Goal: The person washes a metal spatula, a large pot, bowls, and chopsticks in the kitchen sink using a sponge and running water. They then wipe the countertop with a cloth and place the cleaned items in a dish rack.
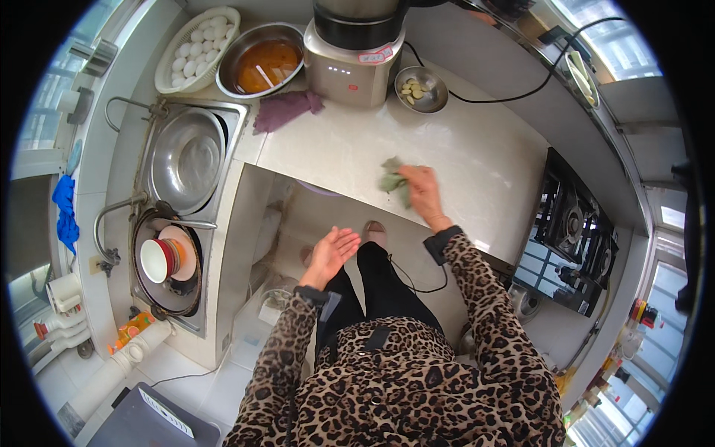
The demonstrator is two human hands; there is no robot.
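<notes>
My right hand [424, 190] grips a crumpled green cloth [395, 177] against the pale countertop [329, 151], close to its front edge. Both hand and cloth look slightly blurred. My left hand [333, 251] hangs in the air short of the counter, palm turned up and nothing in it. Beyond the cloth, a small steel bowl [434, 99] holds several pale yellow slices [412, 89]. To its left stands a silver countertop appliance [352, 75] with a dark upper part, and a purple cloth [285, 110] lies at its foot.
At the back left are a basket of eggs [195, 53] and a steel basin of amber liquid [268, 61]. A double sink [237, 120] holds a steel basin [187, 159] and a wok [173, 296] with stacked bowls [155, 261]. A gas stove [558, 223] sits at right. A black cable [503, 101] crosses the counter.
</notes>
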